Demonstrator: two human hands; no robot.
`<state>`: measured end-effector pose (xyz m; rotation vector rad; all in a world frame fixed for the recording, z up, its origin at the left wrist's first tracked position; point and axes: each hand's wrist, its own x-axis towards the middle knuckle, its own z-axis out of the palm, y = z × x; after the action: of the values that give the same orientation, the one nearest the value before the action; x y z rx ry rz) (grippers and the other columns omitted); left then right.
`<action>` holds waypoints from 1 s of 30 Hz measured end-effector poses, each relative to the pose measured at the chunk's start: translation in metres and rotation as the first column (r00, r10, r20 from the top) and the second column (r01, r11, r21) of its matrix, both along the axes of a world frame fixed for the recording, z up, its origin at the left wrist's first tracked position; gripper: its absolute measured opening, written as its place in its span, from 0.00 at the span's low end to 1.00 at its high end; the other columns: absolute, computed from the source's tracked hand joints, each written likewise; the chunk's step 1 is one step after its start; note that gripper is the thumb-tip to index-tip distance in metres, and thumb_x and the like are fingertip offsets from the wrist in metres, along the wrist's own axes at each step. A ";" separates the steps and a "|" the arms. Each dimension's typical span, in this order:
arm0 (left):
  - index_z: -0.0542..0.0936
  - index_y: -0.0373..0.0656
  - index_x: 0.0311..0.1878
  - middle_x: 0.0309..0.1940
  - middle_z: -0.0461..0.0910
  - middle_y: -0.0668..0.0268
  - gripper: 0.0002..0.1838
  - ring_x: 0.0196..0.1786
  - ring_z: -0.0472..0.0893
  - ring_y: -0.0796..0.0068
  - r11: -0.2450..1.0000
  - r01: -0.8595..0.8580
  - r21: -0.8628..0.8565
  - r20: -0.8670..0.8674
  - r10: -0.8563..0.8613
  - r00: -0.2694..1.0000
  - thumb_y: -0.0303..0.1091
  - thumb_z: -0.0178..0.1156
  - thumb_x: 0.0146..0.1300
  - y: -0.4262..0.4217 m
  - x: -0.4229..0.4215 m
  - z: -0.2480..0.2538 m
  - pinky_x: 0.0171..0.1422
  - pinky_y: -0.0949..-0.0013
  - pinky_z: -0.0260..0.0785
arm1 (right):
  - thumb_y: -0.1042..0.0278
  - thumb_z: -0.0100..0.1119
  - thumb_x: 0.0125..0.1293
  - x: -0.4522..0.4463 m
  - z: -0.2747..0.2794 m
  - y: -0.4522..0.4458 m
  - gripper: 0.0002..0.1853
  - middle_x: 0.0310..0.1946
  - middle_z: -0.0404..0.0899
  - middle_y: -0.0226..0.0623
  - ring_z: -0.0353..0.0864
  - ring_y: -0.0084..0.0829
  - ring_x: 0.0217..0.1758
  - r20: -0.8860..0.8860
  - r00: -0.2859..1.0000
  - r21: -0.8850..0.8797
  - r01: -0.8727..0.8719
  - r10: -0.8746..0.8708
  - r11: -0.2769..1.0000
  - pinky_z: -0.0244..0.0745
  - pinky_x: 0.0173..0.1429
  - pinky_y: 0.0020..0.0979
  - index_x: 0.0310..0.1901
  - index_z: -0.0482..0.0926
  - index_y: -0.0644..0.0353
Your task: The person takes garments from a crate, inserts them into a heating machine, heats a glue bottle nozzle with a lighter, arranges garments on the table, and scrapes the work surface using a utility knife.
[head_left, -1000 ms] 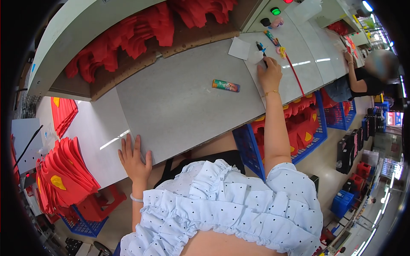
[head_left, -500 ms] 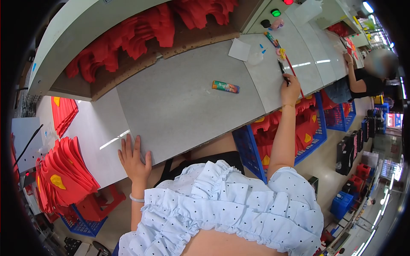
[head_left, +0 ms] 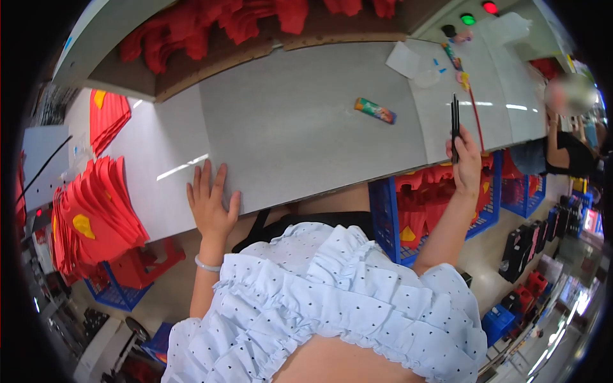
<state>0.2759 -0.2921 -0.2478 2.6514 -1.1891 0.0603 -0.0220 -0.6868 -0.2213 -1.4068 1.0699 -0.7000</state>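
Observation:
My left hand [head_left: 214,201] lies flat on the grey tabletop [head_left: 281,127] near its front edge, fingers spread and holding nothing. In my right hand [head_left: 467,159] is a pair of slim black tweezers [head_left: 454,118], held upright with the tips pointing away from me, above the right part of the table. A green and orange printed tube-shaped packet [head_left: 375,110] lies on the tabletop between my hands. Left of my left hand is a fanned stack of red foam-like pieces with yellow patches [head_left: 102,210].
Red pieces [head_left: 211,25] hang from the shelf at the back. A white paper square [head_left: 403,59], a red strip [head_left: 476,118] and small blue-tipped items lie at the right. A blue crate [head_left: 385,220] of red pieces stands below the front edge. Another person [head_left: 565,150] is at far right.
My right hand has lifted the black tweezers off the table and turned them upright. My left hand stays flat on the tabletop. The camera view has shifted.

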 end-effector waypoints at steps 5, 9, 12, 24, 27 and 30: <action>0.71 0.57 0.61 0.66 0.62 0.64 0.29 0.69 0.59 0.57 0.999 0.003 -0.036 -0.001 -0.003 1.000 0.44 0.59 0.52 -0.002 0.001 0.001 0.70 0.46 0.46 | 0.71 0.47 0.68 0.042 0.000 0.066 0.16 0.36 0.74 0.31 0.64 0.17 0.25 0.122 0.962 0.221 -0.267 0.246 0.938 0.60 0.27 0.18 0.55 0.68 0.65; 0.71 0.57 0.61 0.66 0.62 0.64 0.29 0.69 0.59 0.57 0.999 0.001 -0.039 -0.002 -0.001 1.000 0.45 0.59 0.52 0.000 0.000 -0.001 0.70 0.47 0.46 | 0.69 0.48 0.68 0.083 -0.011 0.093 0.13 0.30 0.74 0.30 0.65 0.16 0.21 -0.063 0.891 0.184 -0.433 0.450 0.882 0.59 0.24 0.17 0.51 0.69 0.65; 0.72 0.58 0.60 0.66 0.62 0.64 0.29 0.69 0.59 0.58 0.999 0.007 -0.044 0.003 -0.007 1.000 0.45 0.59 0.52 0.001 0.002 -0.002 0.70 0.47 0.46 | 0.68 0.48 0.68 0.116 -0.011 0.099 0.12 0.27 0.75 0.29 0.65 0.16 0.20 -0.135 0.888 0.115 -0.427 0.440 0.897 0.58 0.24 0.17 0.49 0.70 0.64; 0.73 0.58 0.60 0.65 0.63 0.65 0.28 0.69 0.60 0.59 0.998 0.008 -0.055 0.022 -0.007 1.000 0.47 0.58 0.52 0.001 0.002 -0.004 0.70 0.50 0.46 | 0.71 0.50 0.64 0.119 -0.001 0.088 0.18 0.24 0.72 0.39 0.71 0.30 0.24 -0.528 0.730 -0.449 -0.674 0.434 0.586 0.67 0.33 0.30 0.57 0.73 0.53; 0.73 0.58 0.60 0.65 0.64 0.65 0.28 0.68 0.60 0.59 0.998 0.009 -0.056 0.024 -0.008 1.000 0.47 0.58 0.52 0.001 0.002 -0.004 0.70 0.50 0.46 | 0.71 0.52 0.63 0.118 0.004 0.098 0.20 0.24 0.69 0.42 0.70 0.37 0.26 -0.640 0.643 -0.381 -0.741 0.421 0.552 0.67 0.36 0.33 0.57 0.73 0.49; 0.73 0.59 0.60 0.65 0.64 0.65 0.28 0.68 0.60 0.59 0.998 0.007 -0.057 0.020 -0.006 1.000 0.47 0.58 0.52 0.000 0.002 -0.004 0.70 0.50 0.46 | 0.70 0.52 0.63 0.120 0.006 0.101 0.18 0.23 0.69 0.43 0.69 0.41 0.27 -0.666 0.631 -0.387 -0.748 0.398 0.539 0.67 0.35 0.33 0.55 0.76 0.50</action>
<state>0.2779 -0.2923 -0.2521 2.6035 -1.1842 0.1182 0.0981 -0.5854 -0.2158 -2.5228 0.6152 -0.1350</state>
